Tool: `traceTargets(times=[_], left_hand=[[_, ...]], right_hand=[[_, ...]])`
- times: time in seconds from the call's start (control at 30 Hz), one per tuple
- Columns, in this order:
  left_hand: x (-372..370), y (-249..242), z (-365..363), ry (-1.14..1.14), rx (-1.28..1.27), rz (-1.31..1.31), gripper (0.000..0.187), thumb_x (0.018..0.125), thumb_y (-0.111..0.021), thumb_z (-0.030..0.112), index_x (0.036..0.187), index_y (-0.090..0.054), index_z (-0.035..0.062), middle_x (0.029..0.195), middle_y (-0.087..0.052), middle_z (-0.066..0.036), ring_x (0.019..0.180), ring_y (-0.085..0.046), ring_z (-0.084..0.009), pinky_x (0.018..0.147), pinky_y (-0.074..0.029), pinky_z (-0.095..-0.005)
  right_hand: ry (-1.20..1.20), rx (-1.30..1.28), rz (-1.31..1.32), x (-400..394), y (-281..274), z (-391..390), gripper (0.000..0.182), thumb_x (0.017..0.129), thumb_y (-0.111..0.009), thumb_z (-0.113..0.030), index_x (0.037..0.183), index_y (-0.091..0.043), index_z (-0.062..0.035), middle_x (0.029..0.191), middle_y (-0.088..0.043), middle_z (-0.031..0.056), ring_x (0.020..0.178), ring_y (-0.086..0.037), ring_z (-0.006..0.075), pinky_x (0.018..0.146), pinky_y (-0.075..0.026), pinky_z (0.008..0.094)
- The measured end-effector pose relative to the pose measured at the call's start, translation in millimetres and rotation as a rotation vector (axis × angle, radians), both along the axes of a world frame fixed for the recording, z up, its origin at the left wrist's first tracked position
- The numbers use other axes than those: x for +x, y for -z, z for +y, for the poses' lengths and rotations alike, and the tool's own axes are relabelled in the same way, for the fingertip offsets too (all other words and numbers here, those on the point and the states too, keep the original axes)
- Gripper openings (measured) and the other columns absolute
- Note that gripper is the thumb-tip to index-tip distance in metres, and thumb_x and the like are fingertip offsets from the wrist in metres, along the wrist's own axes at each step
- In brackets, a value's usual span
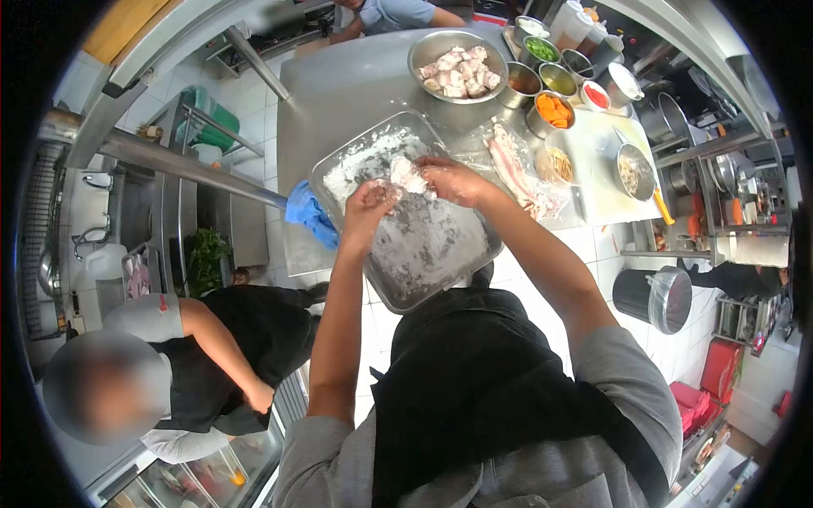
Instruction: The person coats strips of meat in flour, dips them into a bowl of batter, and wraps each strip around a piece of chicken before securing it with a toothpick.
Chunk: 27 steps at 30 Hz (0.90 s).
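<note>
A steel tray (pixel 400 300) with white flour (pixel 368 161) in it sits at the table's near edge in front of me. Between my hands, over the tray, is a flour-coated piece of raw meat (pixel 408 174). My right hand (pixel 453 181) grips it from the right with bent, floury fingers. Curled fingers of my left hand (pixel 373 201) are closed at its lower left side; just where they press is partly hidden. Beyond the tray stands a steel bowl (pixel 415 72) of raw meat chunks.
Right of the tray lie raw meat strips (pixel 510 169) on plastic. A cutting board (pixel 597 182) holds a small bowl (pixel 635 172) and a knife with an orange handle (pixel 663 207). A blue cloth (pixel 311 213) hangs at the left. A co-worker (pixel 212 356) stands close on the left.
</note>
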<state>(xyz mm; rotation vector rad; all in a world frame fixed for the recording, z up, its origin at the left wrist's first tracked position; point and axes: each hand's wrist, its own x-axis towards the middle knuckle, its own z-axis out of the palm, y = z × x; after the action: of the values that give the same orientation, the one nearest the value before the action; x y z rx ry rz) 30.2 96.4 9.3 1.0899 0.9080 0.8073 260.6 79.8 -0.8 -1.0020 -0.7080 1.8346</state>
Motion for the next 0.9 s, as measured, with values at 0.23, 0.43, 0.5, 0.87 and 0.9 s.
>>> traceTargets(times=[0.23, 0.43, 0.5, 0.87, 0.9], left_hand=[[11, -8, -32, 0.002, 0.085, -0.017, 0.015, 0.091, -0.069, 0.007, 0.105, -0.064, 0.0028, 0.099, -0.068, -0.002, 0.084, -0.06, -0.0081, 0.072, -0.046, -0.0247], [24, -15, -43, 0.016, 0.169, -0.016, 0.014, 0.09, -0.07, 0.005, 0.102, -0.064, 0.0002, 0.093, -0.067, -0.003, 0.082, -0.058, -0.0076, 0.072, -0.046, -0.0237], [25, -13, -44, 0.024, 0.138, -0.019, 0.016, 0.089, -0.071, 0.005, 0.101, -0.063, -0.0011, 0.09, -0.066, -0.003, 0.08, -0.057, -0.0075, 0.071, -0.046, -0.0232], [31, -5, -46, 0.152, 0.046, -0.171, 0.038, 0.094, -0.059, 0.002, 0.131, -0.055, -0.002, 0.118, -0.065, -0.008, 0.106, -0.061, -0.0139, 0.094, -0.046, -0.0274], [31, -1, -45, 0.161, 0.032, -0.131, 0.037, 0.094, -0.059, 0.003, 0.131, -0.055, -0.0017, 0.118, -0.065, -0.007, 0.105, -0.061, -0.0134, 0.094, -0.046, -0.0272]], right_hand=[[0.052, -0.007, 0.059, -7, -2, -43, 0.051, 0.093, -0.066, -0.026, 0.135, -0.05, -0.0003, 0.104, -0.064, 0.0007, 0.083, -0.056, 0.0087, 0.07, -0.046, 0.0252], [0.128, 0.005, 0.129, -8, 0, -67, 0.046, 0.093, -0.065, -0.027, 0.131, -0.053, -0.0037, 0.103, -0.064, -0.0011, 0.083, -0.056, 0.0081, 0.072, -0.046, 0.0255], [0.136, 0.015, 0.14, -3, 7, -70, 0.045, 0.094, -0.065, -0.027, 0.131, -0.053, -0.004, 0.103, -0.064, -0.0015, 0.083, -0.055, 0.008, 0.073, -0.046, 0.0253], [0.13, -0.138, 0.151, -13, -12, -93, 0.029, 0.094, -0.061, -0.041, 0.105, -0.062, -0.0138, 0.09, -0.062, 0.0006, 0.079, -0.056, 0.0141, 0.073, -0.046, 0.0322], [0.084, -0.122, 0.213, -13, 36, -80, 0.028, 0.095, -0.06, -0.041, 0.101, -0.062, -0.0134, 0.085, -0.059, -0.0014, 0.076, -0.054, 0.0131, 0.071, -0.045, 0.0314]])
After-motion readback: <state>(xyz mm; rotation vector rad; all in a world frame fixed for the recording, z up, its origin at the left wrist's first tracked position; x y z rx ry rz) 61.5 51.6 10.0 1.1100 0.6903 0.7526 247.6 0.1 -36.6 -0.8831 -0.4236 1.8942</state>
